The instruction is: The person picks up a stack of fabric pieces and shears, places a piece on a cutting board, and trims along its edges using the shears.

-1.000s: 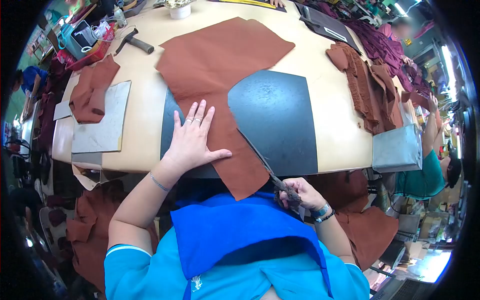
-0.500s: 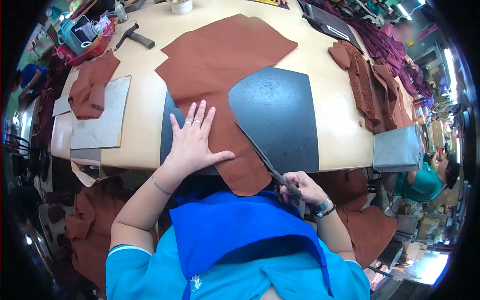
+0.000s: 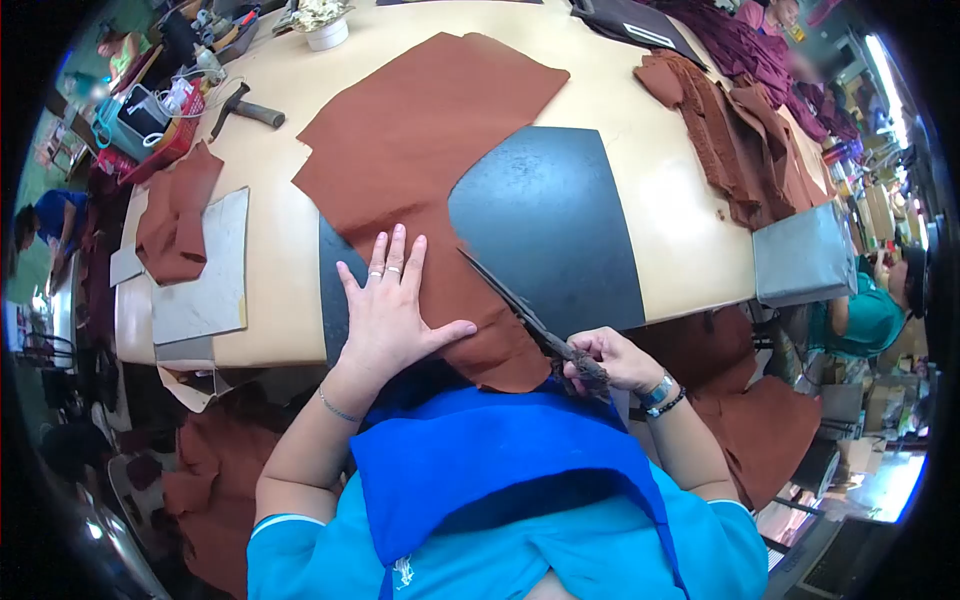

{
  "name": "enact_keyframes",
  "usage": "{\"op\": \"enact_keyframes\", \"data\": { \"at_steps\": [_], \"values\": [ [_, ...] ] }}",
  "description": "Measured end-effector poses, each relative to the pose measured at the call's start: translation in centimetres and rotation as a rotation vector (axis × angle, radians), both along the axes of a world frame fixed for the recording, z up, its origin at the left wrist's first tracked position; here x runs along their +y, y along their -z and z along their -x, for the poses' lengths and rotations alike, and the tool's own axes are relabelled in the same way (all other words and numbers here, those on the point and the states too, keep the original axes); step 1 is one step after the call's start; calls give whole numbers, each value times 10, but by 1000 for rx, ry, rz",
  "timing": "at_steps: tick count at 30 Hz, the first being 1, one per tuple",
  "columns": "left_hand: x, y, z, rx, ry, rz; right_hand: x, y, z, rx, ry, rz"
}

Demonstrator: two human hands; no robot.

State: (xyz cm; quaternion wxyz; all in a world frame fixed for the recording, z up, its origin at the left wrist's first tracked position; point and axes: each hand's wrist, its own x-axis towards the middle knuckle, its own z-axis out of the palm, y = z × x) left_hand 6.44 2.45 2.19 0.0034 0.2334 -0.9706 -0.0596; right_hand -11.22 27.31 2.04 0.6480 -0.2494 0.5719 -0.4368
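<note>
A large reddish-brown sheet of leather or cloth-like material (image 3: pixel 420 140) lies partly over a black mat (image 3: pixel 550 220) on the table. My left hand (image 3: pixel 388 310) is spread flat on the sheet, thumb pointing right, pressing on its narrower near part. My right hand (image 3: pixel 620 360) grips the handles of long dark scissors (image 3: pixel 518 306) at the table's near edge. Their blades point away and to the left, along the sheet's right edge. The handles look wrapped and are partly covered by my fingers.
A hammer (image 3: pixel 248 107) and a red basket (image 3: pixel 170 145) stand at the left, near a grey board (image 3: pixel 215 275) with a brown piece (image 3: pixel 180 220). More brown pieces (image 3: pixel 710 150) and a grey box (image 3: pixel 805 255) are at the right. A white tub (image 3: pixel 327 36) is at the back.
The view has shifted slightly. My left hand stays flat on the sheet. The scissors' tip has moved a little left relative to that hand, and the sheet's near end looks slightly more rumpled.
</note>
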Motion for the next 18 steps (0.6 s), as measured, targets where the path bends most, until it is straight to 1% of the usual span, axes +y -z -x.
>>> {"op": "enact_keyframes", "data": {
  "at_steps": [8,12,15,17,18],
  "values": [
    [13,1,-1,-25,16,1,-3,6,-5,15,13,-19],
    [14,-4,-1,-10,32,2,-4,-1,-8,24,34,-18],
    [6,-4,0,115,77,86,1,-3,-9,20,33,-27],
    [-12,-11,10,142,108,11,4,0,-9,30,33,-17],
    [-24,-11,17,198,136,-51,4,1,-9,24,34,-29]
  ]
}}
